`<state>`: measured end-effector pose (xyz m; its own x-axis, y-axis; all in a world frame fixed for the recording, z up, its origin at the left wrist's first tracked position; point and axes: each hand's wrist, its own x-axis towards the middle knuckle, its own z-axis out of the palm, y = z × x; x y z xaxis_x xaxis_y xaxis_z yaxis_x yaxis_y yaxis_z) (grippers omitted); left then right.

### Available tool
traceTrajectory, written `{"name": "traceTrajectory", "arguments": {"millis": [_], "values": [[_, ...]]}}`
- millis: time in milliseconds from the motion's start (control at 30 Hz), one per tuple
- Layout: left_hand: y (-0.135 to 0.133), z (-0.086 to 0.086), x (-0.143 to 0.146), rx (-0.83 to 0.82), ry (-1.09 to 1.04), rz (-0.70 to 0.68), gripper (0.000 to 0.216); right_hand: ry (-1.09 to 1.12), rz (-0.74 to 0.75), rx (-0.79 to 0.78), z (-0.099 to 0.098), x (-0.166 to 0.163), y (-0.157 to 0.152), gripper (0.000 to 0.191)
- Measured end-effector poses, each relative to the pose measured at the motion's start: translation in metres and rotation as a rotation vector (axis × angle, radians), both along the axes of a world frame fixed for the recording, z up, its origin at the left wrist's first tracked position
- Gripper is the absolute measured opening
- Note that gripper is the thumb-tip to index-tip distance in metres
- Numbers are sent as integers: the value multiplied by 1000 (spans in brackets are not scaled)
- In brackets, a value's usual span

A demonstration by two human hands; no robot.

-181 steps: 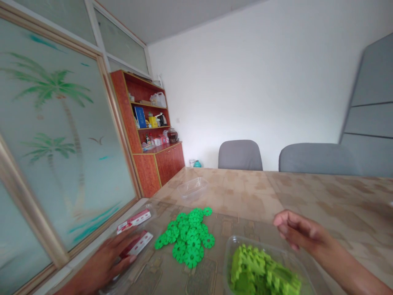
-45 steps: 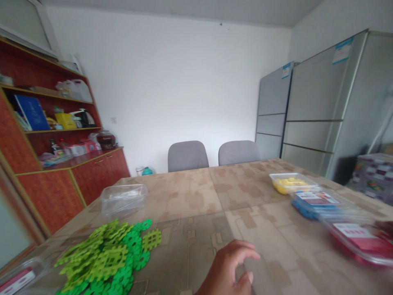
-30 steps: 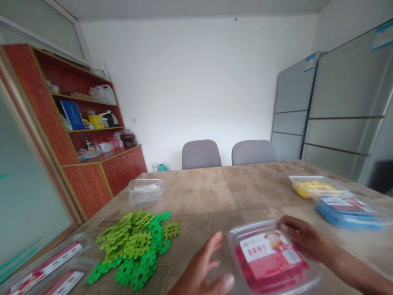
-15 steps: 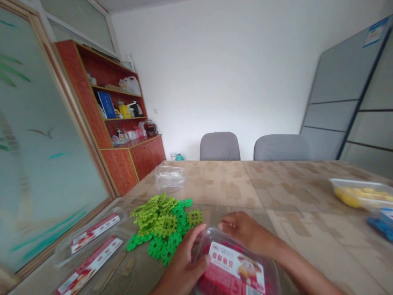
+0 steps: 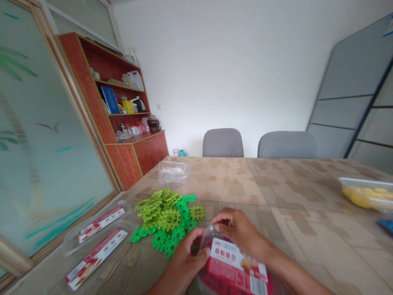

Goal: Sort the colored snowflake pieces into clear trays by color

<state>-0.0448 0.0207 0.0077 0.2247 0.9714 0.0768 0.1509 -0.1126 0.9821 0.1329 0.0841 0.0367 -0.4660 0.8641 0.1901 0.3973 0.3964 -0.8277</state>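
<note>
Both hands grasp a clear box of red pieces [image 5: 236, 266] at the counter's [image 5: 307, 221] near edge: the left hand [image 5: 184, 262] grips its left side, the right hand [image 5: 242, 233] curls over its far rim. Just left lies a pile of green pieces [image 5: 166, 217]; two labelled lids [image 5: 98, 237] lie beyond it.

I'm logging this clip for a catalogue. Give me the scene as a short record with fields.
left hand: grips the near-left corner of the red box
right hand: on the box's lid at the far edge
red box: clear, labelled lid, red pieces inside
green pieces: loose heap left of the box
lids: two, labelled, far left
empty tub: behind the heap
table: patterned tan cover
</note>
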Motion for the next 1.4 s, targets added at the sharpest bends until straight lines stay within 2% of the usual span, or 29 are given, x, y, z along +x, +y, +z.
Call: {"name": "traceTrajectory", "arguments": {"millis": [133,333,567,767,1000,1100,1200,1300,1400], "values": [[-1,3,-1,16,-15,-48,21,9,-1,26,2,0,-3,17],[-7,7,3,38,46,-5,19,8,23,18,4,0,-5,17],[-10,11,3,53,92,-34,16,18,26,74,8,1,-10,15],[-10,16,5,69,149,-37,17,0,85,-16,9,4,-12,15],[-10,21,6,26,107,-73,20,-18,74,178,8,4,-17,16],[-10,22,4,20,129,-62,23,-8,95,145,9,5,-14,14],[-12,27,3,-12,-5,-203,38,74,96,21,11,10,-7,10],[-14,32,8,-53,-236,-382,78,187,80,-79,13,16,-1,19],[-12,28,15,-37,-334,-401,104,216,72,-113,14,18,1,24]]}}
